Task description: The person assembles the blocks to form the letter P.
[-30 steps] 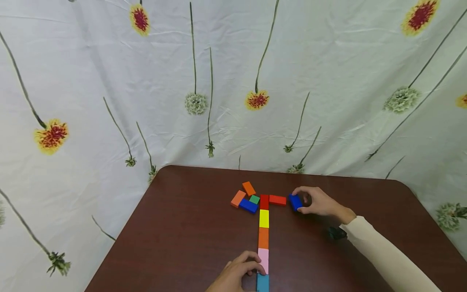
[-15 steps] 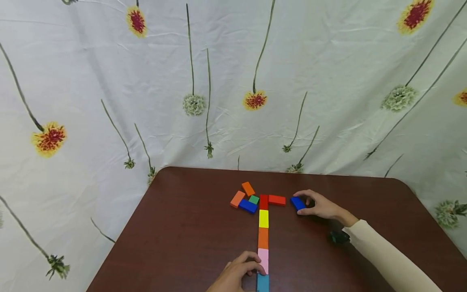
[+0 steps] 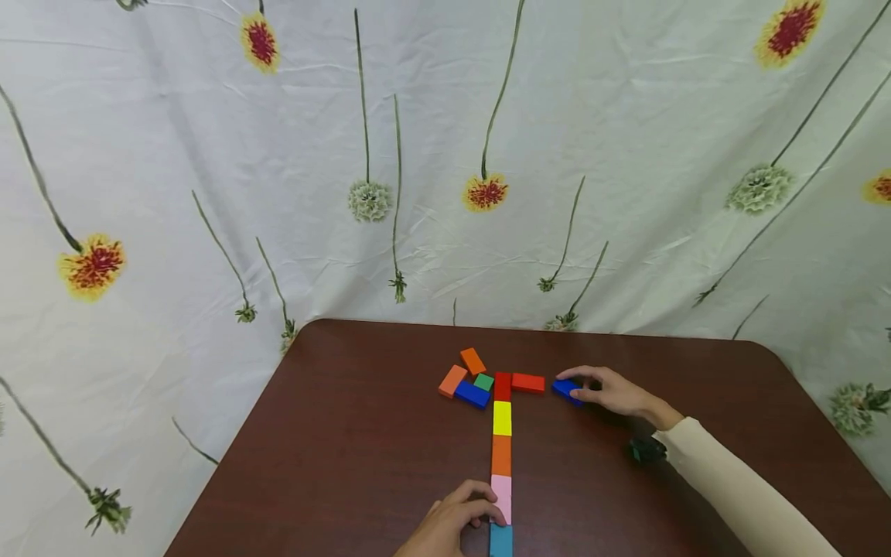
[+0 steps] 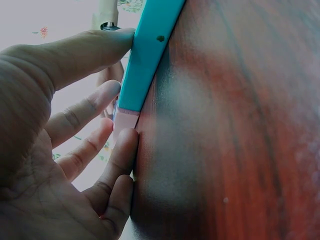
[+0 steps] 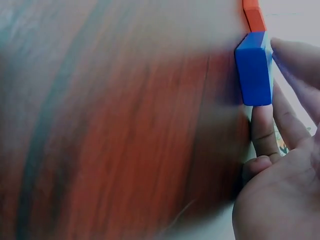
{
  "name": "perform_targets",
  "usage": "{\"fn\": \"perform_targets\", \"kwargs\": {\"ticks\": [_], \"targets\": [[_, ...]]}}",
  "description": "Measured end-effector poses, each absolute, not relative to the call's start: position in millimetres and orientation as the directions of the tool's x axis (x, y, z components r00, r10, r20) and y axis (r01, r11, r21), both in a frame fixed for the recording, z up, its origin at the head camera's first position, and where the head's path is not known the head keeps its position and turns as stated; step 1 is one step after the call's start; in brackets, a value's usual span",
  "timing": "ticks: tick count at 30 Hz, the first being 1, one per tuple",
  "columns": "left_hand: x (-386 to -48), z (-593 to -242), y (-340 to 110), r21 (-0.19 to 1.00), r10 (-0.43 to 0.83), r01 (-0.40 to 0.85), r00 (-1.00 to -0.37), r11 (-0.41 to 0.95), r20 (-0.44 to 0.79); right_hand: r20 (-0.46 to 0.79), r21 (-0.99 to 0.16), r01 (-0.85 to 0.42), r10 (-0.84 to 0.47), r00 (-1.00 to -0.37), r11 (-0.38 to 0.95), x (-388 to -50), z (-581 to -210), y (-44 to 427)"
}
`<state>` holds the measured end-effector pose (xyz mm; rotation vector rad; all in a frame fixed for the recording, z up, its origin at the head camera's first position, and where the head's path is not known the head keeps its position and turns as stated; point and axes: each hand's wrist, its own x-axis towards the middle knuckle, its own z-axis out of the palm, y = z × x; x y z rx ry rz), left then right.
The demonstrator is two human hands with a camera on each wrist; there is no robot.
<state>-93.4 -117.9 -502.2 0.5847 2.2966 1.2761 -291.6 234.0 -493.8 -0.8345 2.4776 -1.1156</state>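
Right of the crosswise red block [image 3: 528, 383], the right hand [image 3: 616, 393] pinches the blue block [image 3: 565, 391] — overshooting could skew both. Nearer than the red, the loosely spread left hand [image 3: 448, 517] touches the teal block [image 3: 501, 541]; twitching might shift it.

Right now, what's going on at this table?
A person is handling coloured blocks on a dark table. The right hand pinches a blue block, just apart from a red block lying crosswise at the far end of a straight row. The left hand touches the row's pink block and teal block. Four more blocks lie askew left of the row's far end.
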Motion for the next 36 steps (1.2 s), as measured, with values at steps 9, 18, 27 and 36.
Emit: {"fn": "perform_targets", "kwargs": {"ticks": [9,18,27,36], "targets": [[-94.7,-502.5,-117.9,0.864,0.566,0.15,-0.806,0.48,-0.174,-0.047,-0.76,-0.37,-0.614,-0.788,0.534,-294.1,-491.4,226.0],[-94.5,-499.6,-118.1,0.861,0.569,0.15,-0.802,0.486,-0.181,-0.039,-0.78,-0.335,-0.576,-0.816,0.528,-296.1,-495.2,223.5],[-95.5,-501.0,-118.6,0.867,0.569,0.146,-0.803,0.476,-0.177,-0.054,-0.785,-0.321,-0.575,-0.816,0.53,-295.9,-496.3,222.4],[-93.9,-499.2,-118.9,0.87,0.577,0.176,-0.804,0.461,-0.144,-0.056,-0.78,-0.323,-0.575,-0.817,0.535,-296.7,-498.0,221.0]]}}
